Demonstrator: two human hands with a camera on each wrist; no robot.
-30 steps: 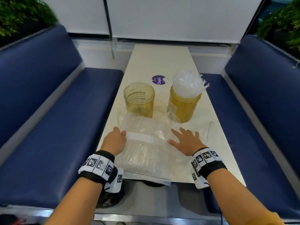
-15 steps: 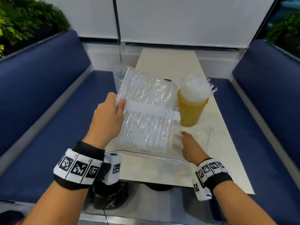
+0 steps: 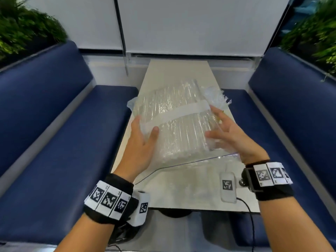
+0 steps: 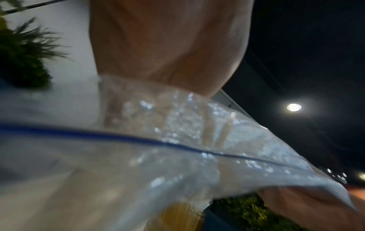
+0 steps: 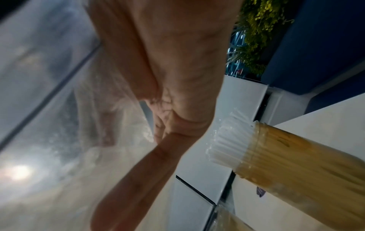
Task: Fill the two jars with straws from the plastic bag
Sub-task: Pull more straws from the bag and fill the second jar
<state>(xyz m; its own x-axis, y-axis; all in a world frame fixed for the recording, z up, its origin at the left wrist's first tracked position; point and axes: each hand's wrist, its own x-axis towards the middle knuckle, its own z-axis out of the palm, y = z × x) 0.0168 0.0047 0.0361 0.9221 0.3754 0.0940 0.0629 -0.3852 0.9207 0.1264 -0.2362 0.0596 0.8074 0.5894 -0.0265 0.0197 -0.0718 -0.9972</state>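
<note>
The clear plastic bag (image 3: 178, 124) of straws, with a white band across it, is held up above the table (image 3: 174, 73). My left hand (image 3: 143, 140) grips its left edge, thumb on the front and fingers behind. My right hand (image 3: 229, 135) lies against its right side with fingers spread and nearly straight. Behind the bag, white straw tips (image 3: 217, 96) of the filled amber jar (image 5: 296, 159) stick out. The head view hides the second jar; its rim (image 5: 227, 222) shows in the right wrist view. The left wrist view shows the bag (image 4: 138, 156) with its blue zip line.
Blue padded benches run along the table's left (image 3: 63, 133) and right (image 3: 291, 124). A white wall panel closes the far end. Green plants (image 3: 23, 28) stand behind both bench backs.
The bag came off the table and rose in front of both jars. My right hand moved from the bag's lower corner up to its right side. The bag now tilts the other way.
</note>
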